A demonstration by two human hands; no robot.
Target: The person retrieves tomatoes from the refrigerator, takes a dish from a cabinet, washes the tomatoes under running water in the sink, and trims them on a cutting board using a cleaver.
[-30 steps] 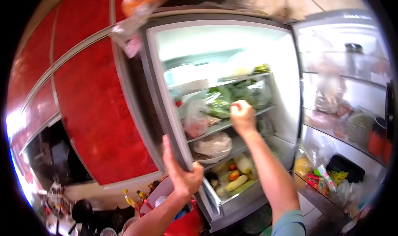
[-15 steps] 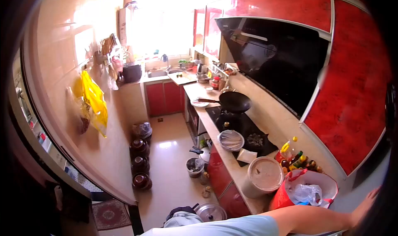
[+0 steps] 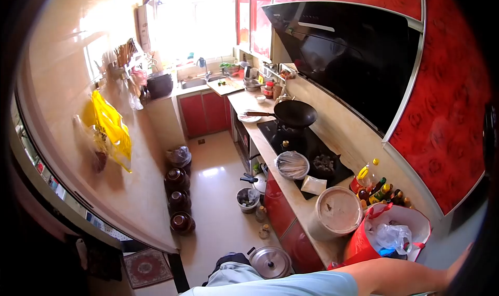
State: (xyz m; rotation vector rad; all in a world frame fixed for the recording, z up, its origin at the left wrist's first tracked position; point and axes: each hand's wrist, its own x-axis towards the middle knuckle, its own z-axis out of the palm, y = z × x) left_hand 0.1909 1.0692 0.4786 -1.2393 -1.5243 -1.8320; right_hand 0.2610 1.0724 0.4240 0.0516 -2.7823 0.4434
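Note:
My right forearm, below a light blue sleeve (image 3: 312,284), stretches along the bottom toward the right edge. There my right hand (image 3: 459,263) fades into the dark rim, so its fingers and anything they touch are hidden. Nearest to the arm is a red shopping bag (image 3: 358,248) holding crumpled clear plastic (image 3: 393,237) and something blue. Beside that bag stands a large pale bucket (image 3: 338,213) with a lid. My left hand is outside the picture.
A black wok (image 3: 295,114) sits on the stove (image 3: 322,149). Along the counter are a film-covered bowl (image 3: 292,165) and several bottles (image 3: 385,193). Dark jars (image 3: 177,180) line the left wall. On the floor stand a small bin (image 3: 248,199) and a lidded metal pot (image 3: 271,263).
The camera view has shifted and tilted slightly, so the counter things appear a little lower and further right. My right arm stays stretched to the right; its hand shows less clearly.

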